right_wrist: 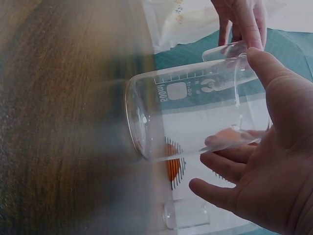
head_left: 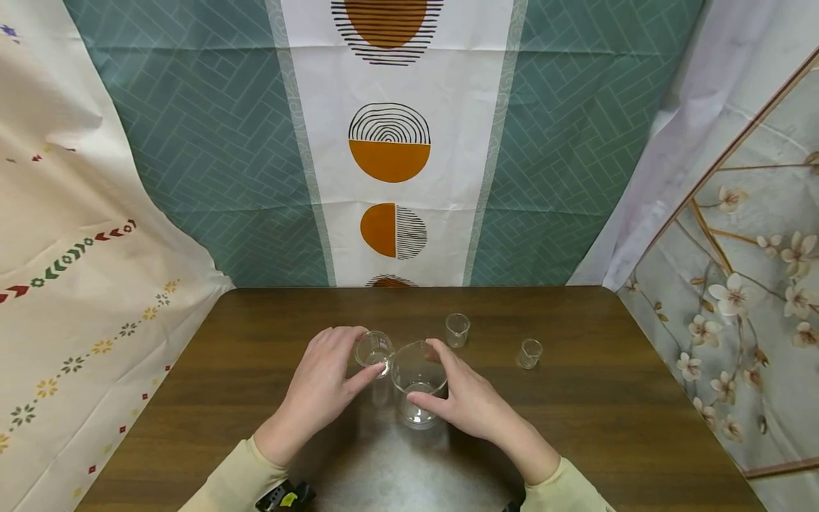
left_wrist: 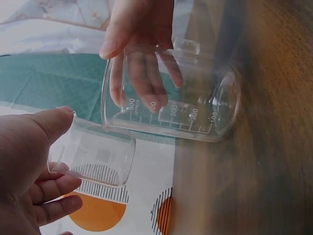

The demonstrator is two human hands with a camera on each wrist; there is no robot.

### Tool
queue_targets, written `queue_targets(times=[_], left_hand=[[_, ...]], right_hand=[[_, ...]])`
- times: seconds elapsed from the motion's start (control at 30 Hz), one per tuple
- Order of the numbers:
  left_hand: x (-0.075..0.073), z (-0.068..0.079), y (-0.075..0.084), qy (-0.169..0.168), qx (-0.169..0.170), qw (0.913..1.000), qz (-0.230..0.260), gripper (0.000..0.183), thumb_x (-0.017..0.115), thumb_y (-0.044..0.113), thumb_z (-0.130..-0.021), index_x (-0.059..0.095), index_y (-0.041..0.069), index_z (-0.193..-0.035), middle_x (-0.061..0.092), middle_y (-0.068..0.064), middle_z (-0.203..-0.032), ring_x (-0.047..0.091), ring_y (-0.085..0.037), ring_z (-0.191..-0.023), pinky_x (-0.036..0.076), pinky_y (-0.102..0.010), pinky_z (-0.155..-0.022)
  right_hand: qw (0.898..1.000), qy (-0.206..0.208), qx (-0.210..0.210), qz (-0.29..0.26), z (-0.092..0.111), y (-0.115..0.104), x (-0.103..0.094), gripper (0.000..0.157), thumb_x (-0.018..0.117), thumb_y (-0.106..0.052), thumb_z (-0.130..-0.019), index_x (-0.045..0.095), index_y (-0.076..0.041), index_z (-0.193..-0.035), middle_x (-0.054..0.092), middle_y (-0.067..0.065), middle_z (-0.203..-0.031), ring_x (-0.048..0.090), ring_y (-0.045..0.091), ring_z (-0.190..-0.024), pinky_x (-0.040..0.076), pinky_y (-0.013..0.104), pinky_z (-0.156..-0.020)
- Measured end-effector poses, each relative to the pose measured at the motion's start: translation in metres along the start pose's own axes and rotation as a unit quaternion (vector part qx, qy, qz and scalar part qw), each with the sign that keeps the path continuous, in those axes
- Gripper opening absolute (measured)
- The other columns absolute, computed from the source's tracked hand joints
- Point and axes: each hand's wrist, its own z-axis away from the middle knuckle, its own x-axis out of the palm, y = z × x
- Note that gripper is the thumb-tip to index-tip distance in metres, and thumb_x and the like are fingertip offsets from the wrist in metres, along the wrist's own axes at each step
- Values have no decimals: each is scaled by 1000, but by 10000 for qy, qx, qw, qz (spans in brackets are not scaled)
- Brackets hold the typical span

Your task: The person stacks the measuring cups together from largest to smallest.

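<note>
My left hand (head_left: 329, 377) pinches a medium glass beaker (head_left: 374, 348) near its rim, thumb on one side and fingers on the other. That beaker is upright and raised above the table, close beside the upper wall of a larger glass beaker (head_left: 419, 387). Around the larger one's upper part, my right hand (head_left: 473, 398) holds with its thumb and fingers spread on opposite sides. White graduations and a 500 ml mark (right_wrist: 164, 93) show on its wall. Both beakers look empty. Whether the larger beaker's base touches the table cannot be told.
Two small glass beakers stand farther back on the brown wooden table (head_left: 595, 427): one small beaker (head_left: 457, 331) behind the large one, another small beaker (head_left: 530, 354) to the right. A patterned curtain (head_left: 550, 178) hangs behind the table's back edge, with cloths at both sides.
</note>
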Motion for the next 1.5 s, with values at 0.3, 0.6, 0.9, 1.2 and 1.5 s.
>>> queue_targets(times=[0.3,0.6,0.9,1.2,1.5], left_hand=[[-7,-6,7,238,204,9995,21,59,94,36,-91,66,3,-131,71,-8,-119,64,-32,-114,41,-53,-118],[-12,-11,13,359,294,9989,101,59,94,36,-91,66,4,-131,72,-10,-122,63,-32,-115,38,-54,-121],[-15,-14,19,387,371,9985,136,58,94,36,-92,66,5,-133,71,-7,-123,64,-31,-119,38,-53,-122],[-14,-18,27,305,393,9982,337,56,93,35,-92,65,7,-133,70,-3,-119,64,-29,-118,40,-50,-119],[-8,-18,36,129,359,9976,585,56,93,34,-93,66,7,-134,70,-2,-122,63,-29,-123,41,-51,-119]], right_hand=[[10000,-5,67,-68,1,0,0,95,81,-63,-96,36,-19,-167,63,3,-152,60,28,-141,51,59,-109],[10000,-32,42,-43,1,0,-1,96,81,-62,-96,36,-17,-168,63,3,-151,60,28,-141,51,58,-110],[10000,-27,-5,-44,0,1,-1,96,81,-62,-96,36,-17,-167,63,5,-152,60,30,-141,51,59,-110],[9999,-80,67,-79,0,1,-2,97,79,-67,-96,35,-19,-168,62,3,-153,59,28,-142,50,59,-111],[9999,-55,21,-95,0,3,-1,97,78,-67,-96,36,-18,-168,62,4,-153,59,28,-142,51,59,-110]])
